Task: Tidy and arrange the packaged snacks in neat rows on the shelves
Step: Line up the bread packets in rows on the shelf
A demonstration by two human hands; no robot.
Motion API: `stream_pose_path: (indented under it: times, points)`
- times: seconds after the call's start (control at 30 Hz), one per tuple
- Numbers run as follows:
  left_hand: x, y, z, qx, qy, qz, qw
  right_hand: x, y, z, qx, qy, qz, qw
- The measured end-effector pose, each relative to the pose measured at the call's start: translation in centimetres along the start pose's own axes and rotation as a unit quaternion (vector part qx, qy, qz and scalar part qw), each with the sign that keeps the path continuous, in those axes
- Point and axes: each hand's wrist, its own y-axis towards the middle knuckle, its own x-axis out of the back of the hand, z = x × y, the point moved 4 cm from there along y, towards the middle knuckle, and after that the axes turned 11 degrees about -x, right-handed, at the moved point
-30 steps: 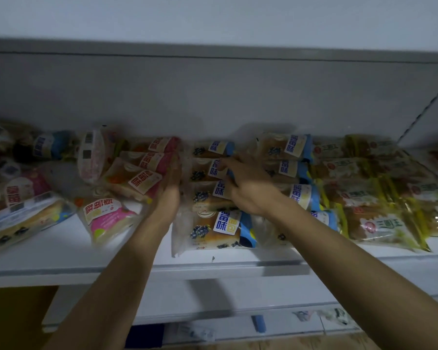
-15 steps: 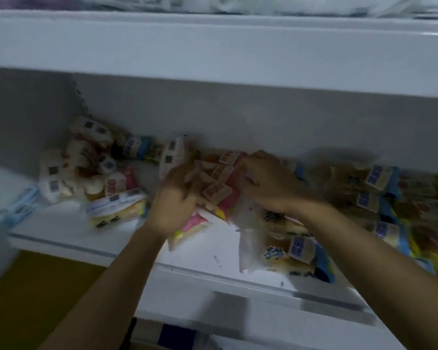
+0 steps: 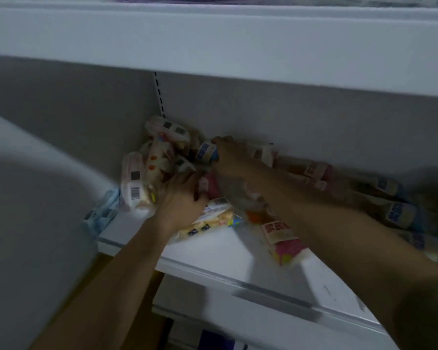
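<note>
Right hand gripping blue-labelled packet at shelf back, left hand curled into snack pile, grip unclear.

Both hands reach into jumbled snack packets on shelf.

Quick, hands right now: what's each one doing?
Left hand: on the heaped snack packs; grip cannot be told.
Right hand: grips a blue-labelled pack.

Shelf white; front packet — pink, yellow corner, red-lettered cream label; row packets — blue-printed labels.
</note>
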Motion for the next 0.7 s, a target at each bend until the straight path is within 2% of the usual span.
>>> stream_pose_path:
  times: [0.13,0.3,0.4,0.47,0.53,0.6,0.63,0.7]
  points:
    - [-0.1,0.3,0.2,0.010,-0.008,0.004,1.000,-2.3,4.7,0.9,-0.036,-0.031,-0.001,0.999]
    - [0.1,0.4,-0.1,0.013,-0.032,0.002,0.999,-3.3,6.4,0.9,-0.055,-0.025,-0.055,0.997]
    - [-0.2,0.4,0.2,0.000,-0.020,-0.025,1.000,-1.7,4.6,0.4,-0.059,0.048,-0.118,0.990]
    - [-0.2,0.3,0.4,-0.018,-0.018,-0.070,0.997,-0.2,1.9,0.0,-0.040,0.110,-0.153,0.981]
    - [0.5,0.6,0.3,-0.004,-0.102,-0.104,0.989,1.4,-1.7,-0.8,-0.024,0.172,-0.178,0.969]
    - [0.7,0.9,1.1,0.087,-0.261,-0.112,0.955,2.9,-5.7,-2.0,-0.023,0.193,-0.188,0.963]
    - [1.0,1.1,1.6,0.139,-0.350,-0.125,0.918,3.6,-7.7,-2.6,-0.025,0.196,-0.191,0.962]
    - [2.0,2.0,1.3,0.184,-0.478,-0.165,0.843,4.8,-11.4,-3.9,-0.036,0.239,-0.182,0.953]
